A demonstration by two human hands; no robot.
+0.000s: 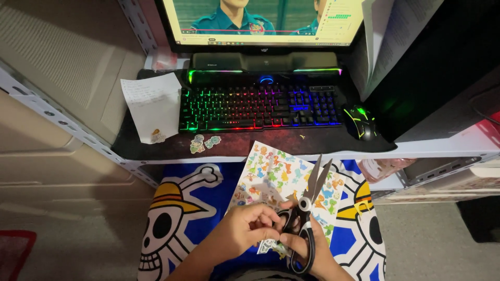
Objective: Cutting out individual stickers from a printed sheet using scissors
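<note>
Meanwhile, the right hand point(307, 247) is gripping black scissors point(307, 208), blades apart, while left fingers point(263, 221) are pinching a small sticker cutout point(271, 247), steadying it just below the sticker sheet point(271, 174).

Dim room, grey floor point(62, 229), metal shelf desk point(448, 148), perhaps beige cabinet point(36, 156) beside

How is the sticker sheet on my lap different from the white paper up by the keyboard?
The sticker sheet is crowded with small colourful cartoon figures; the white paper is plain with faint handwriting. The sticker sheet leans from the lap against the desk edge, partly hidden by the scissors and both hands; the white paper lies on the desk mat, left of the keyboard, untouched. Both are rectangular sheets lying askew.
</note>
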